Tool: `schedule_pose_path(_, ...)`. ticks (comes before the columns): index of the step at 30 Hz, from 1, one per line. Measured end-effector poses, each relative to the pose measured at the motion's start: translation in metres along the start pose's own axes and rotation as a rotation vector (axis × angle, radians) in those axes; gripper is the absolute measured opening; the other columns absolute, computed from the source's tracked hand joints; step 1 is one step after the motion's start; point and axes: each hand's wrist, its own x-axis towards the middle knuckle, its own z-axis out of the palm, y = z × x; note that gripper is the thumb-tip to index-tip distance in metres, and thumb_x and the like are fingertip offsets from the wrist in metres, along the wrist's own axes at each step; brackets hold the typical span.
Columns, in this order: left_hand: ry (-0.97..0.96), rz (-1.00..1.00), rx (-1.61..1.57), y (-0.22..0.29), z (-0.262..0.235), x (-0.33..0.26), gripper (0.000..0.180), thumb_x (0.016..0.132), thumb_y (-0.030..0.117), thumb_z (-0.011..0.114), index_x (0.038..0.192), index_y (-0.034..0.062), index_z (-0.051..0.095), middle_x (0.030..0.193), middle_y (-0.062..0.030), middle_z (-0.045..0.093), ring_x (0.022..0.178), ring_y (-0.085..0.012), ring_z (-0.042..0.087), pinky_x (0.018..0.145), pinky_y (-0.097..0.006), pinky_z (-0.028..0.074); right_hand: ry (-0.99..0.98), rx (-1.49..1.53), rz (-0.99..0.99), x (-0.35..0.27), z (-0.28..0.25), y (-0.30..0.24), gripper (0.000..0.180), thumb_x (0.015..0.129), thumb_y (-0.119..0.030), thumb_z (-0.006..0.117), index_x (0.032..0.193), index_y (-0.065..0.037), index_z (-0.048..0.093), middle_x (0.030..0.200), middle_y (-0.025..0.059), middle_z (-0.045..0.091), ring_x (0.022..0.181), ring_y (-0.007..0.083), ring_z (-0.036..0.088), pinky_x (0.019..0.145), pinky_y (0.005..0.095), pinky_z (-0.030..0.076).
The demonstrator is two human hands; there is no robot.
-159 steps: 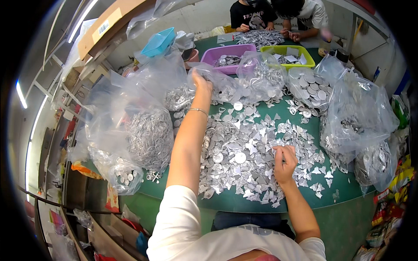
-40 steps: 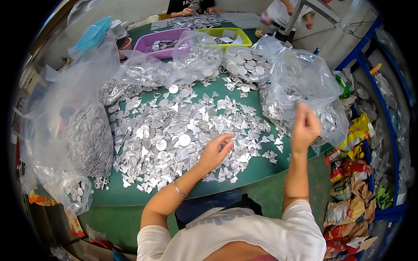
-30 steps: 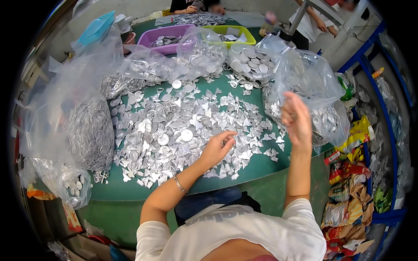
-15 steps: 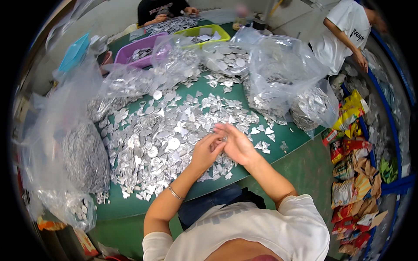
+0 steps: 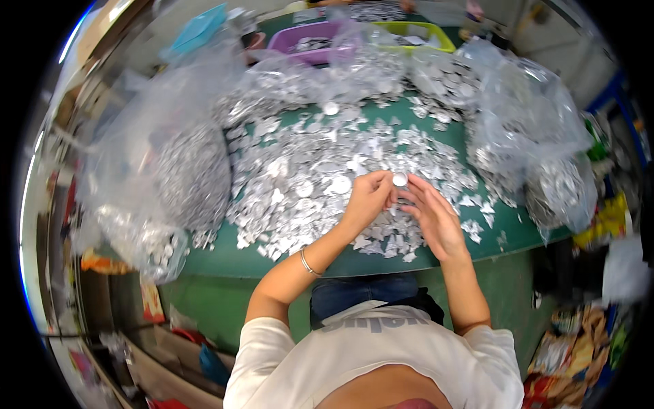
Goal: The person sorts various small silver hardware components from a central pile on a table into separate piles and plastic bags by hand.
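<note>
Above a spread of small silvery metal pieces [image 5: 293,225], my left hand [image 5: 370,199] pinches a pale round metal disc [image 5: 400,179] at its fingertips. My right hand [image 5: 439,221] is just to the right of the disc, palm turned inward and fingers apart. Its fingertips come close to the disc; whether they touch it I cannot tell. The loose pieces are flat and mixed in shape, with a few larger round discs [image 5: 340,185] among them. All of this lies on a green table [image 5: 272,264].
Clear plastic bags of metal pieces stand at the left [image 5: 194,177] and right [image 5: 555,187]. A purple basket [image 5: 278,45] and a yellow-green basket [image 5: 446,44] sit at the back. Across the table, part of another person's hand [image 5: 407,5] shows. Colourful packets [image 5: 606,221] are at the right.
The view has shifted, so the table sits further right and higher. My hands, close together before, are now apart, and the disc shows between them. The person at the right is out of view.
</note>
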Motion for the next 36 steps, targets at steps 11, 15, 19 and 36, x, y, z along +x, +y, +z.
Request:
schedule_pose_path(11, 0.400, 0.058, 0.021, 0.033, -0.083, -0.088, 0.025, 0.091, 0.016, 0.048, 0.087, -0.0048, 0.061, 0.071, -0.0092, 0.064, 0.058, -0.0114, 0.060, 0.051, -0.022, 0.048, 0.006, -0.502, -0.028, -0.018, -0.019, 0.035, 0.019, 0.090, -0.007, 0.050, 0.104, 0.004, 0.056, 0.088, 0.0081, 0.061, 0.082, 0.0148, 0.058, 0.077, 0.0274, 0.046)
schedule_pose_path(15, 0.854, 0.275, 0.063, 0.040, -0.122, -0.148, 0.024, 0.092, 0.015, 0.050, 0.091, -0.0063, 0.061, 0.078, -0.0118, 0.065, 0.064, -0.0134, 0.062, 0.056, -0.024, 0.049, 0.037, -0.605, -0.063, -0.019, -0.027, 0.042, 0.018, 0.091, -0.007, 0.050, 0.103, 0.004, 0.056, 0.086, 0.0078, 0.059, 0.079, 0.0140, 0.056, 0.074, 0.0268, 0.045)
schedule_pose_path(19, 1.249, 0.458, 0.121, 0.041, -0.180, -0.199, 0.024, 0.092, 0.014, 0.050, 0.091, -0.0067, 0.062, 0.078, -0.0118, 0.064, 0.062, -0.0128, 0.060, 0.054, -0.024, 0.048, 0.061, -0.629, -0.079, -0.018, -0.028, 0.043, 0.017, 0.091, -0.007, 0.049, 0.102, 0.005, 0.056, 0.085, 0.0077, 0.059, 0.077, 0.0136, 0.054, 0.073, 0.0259, 0.045)
schedule_pose_path(36, 1.966, 0.669, 0.222, 0.095, -0.439, -0.268, 0.026, 0.088, 0.015, 0.049, 0.084, -0.0064, 0.063, 0.071, -0.0124, 0.064, 0.064, -0.0178, 0.064, 0.057, -0.031, 0.049, 0.090, -1.069, -0.196, -0.010, -0.015, 0.044, 0.024, 0.091, -0.025, 0.051, 0.081, -0.004, 0.060, 0.067, 0.0034, 0.056, 0.056, 0.0115, 0.048, 0.050, 0.0247, 0.040)
